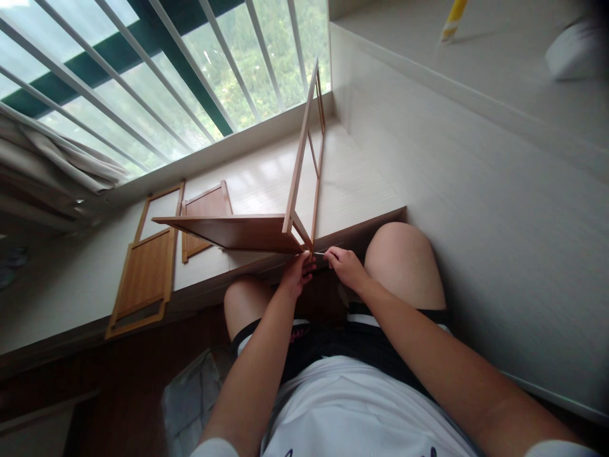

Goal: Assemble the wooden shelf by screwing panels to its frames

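- One wooden panel (247, 233) meets the open frame (299, 158), seemingly mid-fastening.
- Left of the frame: two panels (147, 270) unattached.
- Frame's near end: right hand (343, 263) pinches thin rod (319, 254); left hand (297, 271) touching, grip unclear.

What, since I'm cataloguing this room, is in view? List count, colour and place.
Barred window: 1, dark green frame, pale bars, upper left
Ledge: 1, pale, below window
Open frame: 1, reddish brown, upright on ledge
Solid panel: 1, reddish brown, left of open frame
Large flat panel: 1, orange-brown, left
Small flat panel: 1, reddish brown, beside it
Thin rod: 1, pale, near frame corner
Curtain: 1, beige, left
Striped item: 1, yellow-and-white, upper right
Blurred item: 1, white, upper right
Translucent item: 1, greyish, lower left
Floor: 1, dark brown, lower left
Shirt: 1, white, bottom
Shorts: 1, black-and-white, lap
Knees: 2, bare, flanking hands
Left grip: 1, bare, frame corner
Right grip: 1, bare, holding rod
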A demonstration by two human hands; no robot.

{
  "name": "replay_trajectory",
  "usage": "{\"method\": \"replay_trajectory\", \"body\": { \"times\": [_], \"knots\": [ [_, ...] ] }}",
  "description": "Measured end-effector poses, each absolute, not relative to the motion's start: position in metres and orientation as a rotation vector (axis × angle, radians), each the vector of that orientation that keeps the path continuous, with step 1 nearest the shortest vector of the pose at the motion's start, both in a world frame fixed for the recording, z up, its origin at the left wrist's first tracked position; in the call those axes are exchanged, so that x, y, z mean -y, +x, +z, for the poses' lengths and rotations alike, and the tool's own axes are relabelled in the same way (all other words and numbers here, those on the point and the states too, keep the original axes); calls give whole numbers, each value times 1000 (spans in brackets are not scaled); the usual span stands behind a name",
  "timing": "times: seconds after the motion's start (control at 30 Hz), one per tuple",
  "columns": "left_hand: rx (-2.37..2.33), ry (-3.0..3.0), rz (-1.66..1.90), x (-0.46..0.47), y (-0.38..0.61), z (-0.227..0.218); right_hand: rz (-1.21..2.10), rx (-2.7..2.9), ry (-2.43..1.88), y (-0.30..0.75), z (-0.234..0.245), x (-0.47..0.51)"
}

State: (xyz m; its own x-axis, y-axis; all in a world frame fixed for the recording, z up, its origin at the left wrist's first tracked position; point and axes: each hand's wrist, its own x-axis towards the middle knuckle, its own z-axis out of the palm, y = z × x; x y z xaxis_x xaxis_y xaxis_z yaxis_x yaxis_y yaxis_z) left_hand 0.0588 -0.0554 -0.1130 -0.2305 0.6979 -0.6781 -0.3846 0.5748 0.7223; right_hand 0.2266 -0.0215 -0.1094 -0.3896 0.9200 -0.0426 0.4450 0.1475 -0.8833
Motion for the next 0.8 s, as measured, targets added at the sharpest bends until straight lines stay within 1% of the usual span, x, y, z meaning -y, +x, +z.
{"method": "replay_trajectory", "body": {
  "times": [0.33,0.8],
  "knots": [
    [-1488,283,1028,55,58,-115,976,1980,-1270,227,-115,20],
    [-1481,278,1030,55,57,-117,958,2009,-1250,229,-114,21]
  ]
}}
